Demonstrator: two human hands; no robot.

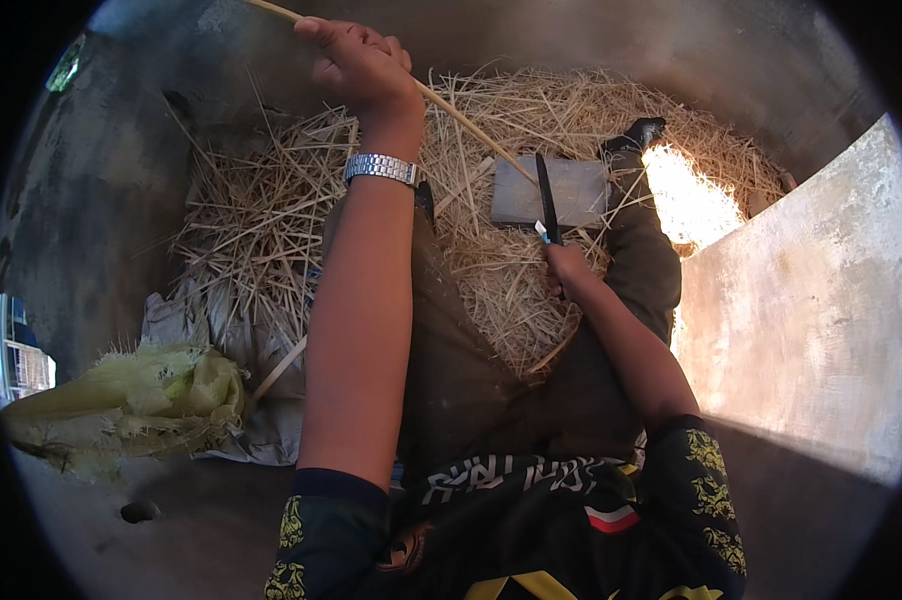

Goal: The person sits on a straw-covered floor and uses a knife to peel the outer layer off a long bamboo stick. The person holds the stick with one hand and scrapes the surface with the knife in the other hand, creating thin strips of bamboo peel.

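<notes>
My left hand (366,68), raised at the far side, is closed around a long thin pale stick (468,124) that looks like a cane or bamboo strip. The stick slants down to the right, its lower end over a grey flat block (516,192). My right hand (569,270) grips a knife by its handle; the dark blade (548,195) points away from me across the block, close to the stick's end. Whether blade and stick touch, I cannot tell. A small white and blue piece (542,231) shows beside the right hand at the base of the blade.
Straw-like strips and shavings (261,225) lie heaped around the block and between my legs. A torn yellow-green sack (136,400) sits at left on pale crumpled sheeting (271,420). Grey walls (801,300) enclose the spot, and bright sunlight falls near my right foot (639,134).
</notes>
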